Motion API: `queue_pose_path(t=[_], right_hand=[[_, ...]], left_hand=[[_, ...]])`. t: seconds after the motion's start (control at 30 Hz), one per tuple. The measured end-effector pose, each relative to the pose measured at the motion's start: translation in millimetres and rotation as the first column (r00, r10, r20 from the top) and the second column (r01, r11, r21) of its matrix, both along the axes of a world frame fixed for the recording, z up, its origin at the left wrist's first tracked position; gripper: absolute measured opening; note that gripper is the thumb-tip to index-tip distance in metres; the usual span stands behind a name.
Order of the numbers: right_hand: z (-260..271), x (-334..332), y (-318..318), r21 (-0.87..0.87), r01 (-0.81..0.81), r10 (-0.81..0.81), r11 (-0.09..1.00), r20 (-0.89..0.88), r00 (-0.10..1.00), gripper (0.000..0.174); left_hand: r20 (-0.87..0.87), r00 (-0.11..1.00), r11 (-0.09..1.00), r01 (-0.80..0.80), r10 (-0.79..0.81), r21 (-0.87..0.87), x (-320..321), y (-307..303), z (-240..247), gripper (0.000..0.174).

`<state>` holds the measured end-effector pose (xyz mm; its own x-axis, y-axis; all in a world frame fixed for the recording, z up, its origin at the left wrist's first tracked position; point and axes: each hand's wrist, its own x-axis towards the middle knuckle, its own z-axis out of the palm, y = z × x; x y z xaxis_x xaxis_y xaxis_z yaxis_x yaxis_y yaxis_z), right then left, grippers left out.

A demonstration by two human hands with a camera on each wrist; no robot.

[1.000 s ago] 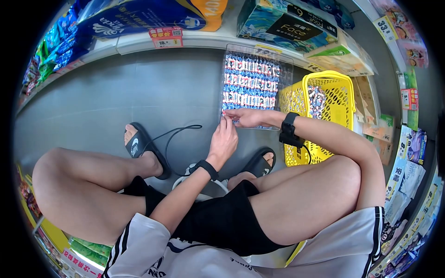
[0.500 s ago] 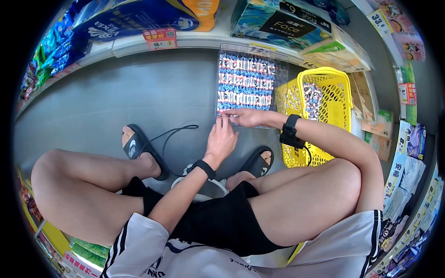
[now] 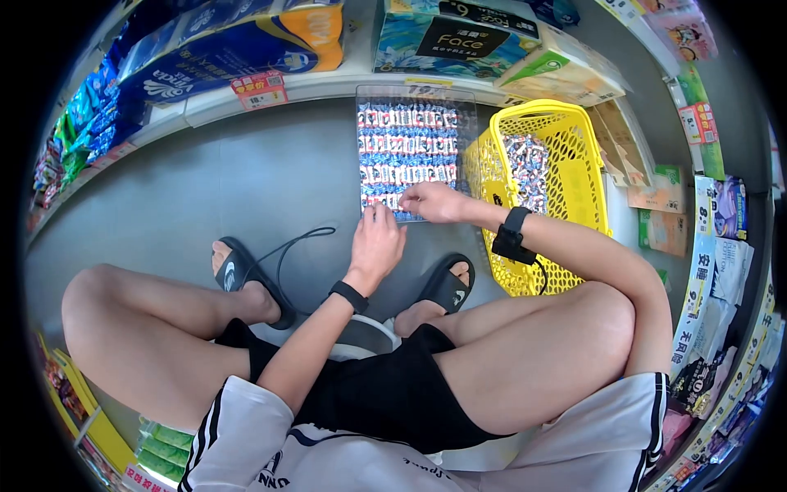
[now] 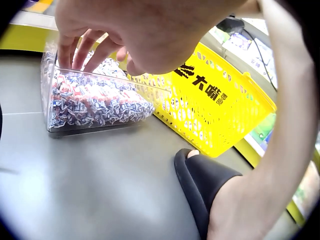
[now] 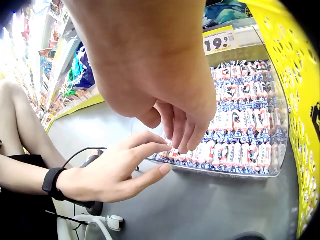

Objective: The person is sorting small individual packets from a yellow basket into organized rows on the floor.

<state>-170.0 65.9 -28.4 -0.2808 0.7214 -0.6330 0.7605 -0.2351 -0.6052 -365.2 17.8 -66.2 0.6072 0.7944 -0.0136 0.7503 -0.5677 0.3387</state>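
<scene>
A clear box of wrapped candies (image 3: 408,146) stands on the floor, the candies lying in several neat rows. At its near edge the left hand (image 3: 378,246) reaches over the wall, fingertips on the front row; the left wrist view shows these fingers (image 4: 95,50) dipping inside. Beside it, the right hand (image 3: 434,202) hangs over the same row with bent fingers, their tips at the candies (image 5: 215,152). Whether the right fingers pinch a candy cannot be told. In the right wrist view the left hand (image 5: 115,167) has its fingers fairly straight.
Right of the box stands a yellow basket (image 3: 578,156) with loose wrapped candies (image 3: 529,168) inside. Shelves with tissue packs (image 3: 459,37) run behind, and more goods line the right side. Sandalled feet (image 3: 447,287) and a dark cable (image 3: 287,246) are near the box.
The head view has shifted, so box, basket and hands appear further left. The right hand has lifted slightly and parted from the left hand's fingertips.
</scene>
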Motion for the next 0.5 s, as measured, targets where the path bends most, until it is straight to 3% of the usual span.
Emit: queue_pose_path(t=[0.07,0.1,0.17,0.2,0.27,0.4,0.47,0.5], right_hand=[[11,3,-5,0.048,-0.001,0.001,0.999,0.008,1.0,0.031],[18,5,-7,0.057,0.003,-0.004,0.998,0.024,1.0,0.03],[30,6,-13,0.158,0.038,-0.043,0.987,0.024,0.999,0.028],[36,8,-14,0.163,0.047,-0.051,0.986,0.021,0.998,0.028],[48,15,-16,0.228,0.104,-0.115,0.968,0.036,0.993,0.025],[74,26,-23,0.418,0.129,-0.151,0.899,0.019,0.988,0.022],[87,29,-31,0.434,0.173,-0.208,0.884,0.033,0.978,0.02],[90,32,-35,0.512,0.229,-0.268,0.828,0.003,0.963,0.02]], left_hand=[[0.078,0.997,0.997,0.004,0.001,-0.071,2,4,9,0.038],[0.08,0.997,0.998,0.011,-0.005,-0.065,5,6,13,0.038],[0.34,0.939,0.992,-0.001,0.045,-0.129,9,11,19,0.022],[0.337,0.941,0.992,0.007,0.035,-0.124,13,14,24,0.022],[0.526,0.85,0.994,0.031,0.029,-0.105,22,17,38,0.014],[0.588,0.809,0.991,0.062,0.019,-0.117,45,20,65,0.01],[0.637,0.771,0.987,0.109,-0.009,-0.118,55,22,77,0.009],[0.658,0.752,0.985,0.13,-0.021,-0.117,60,25,83,0.007]])
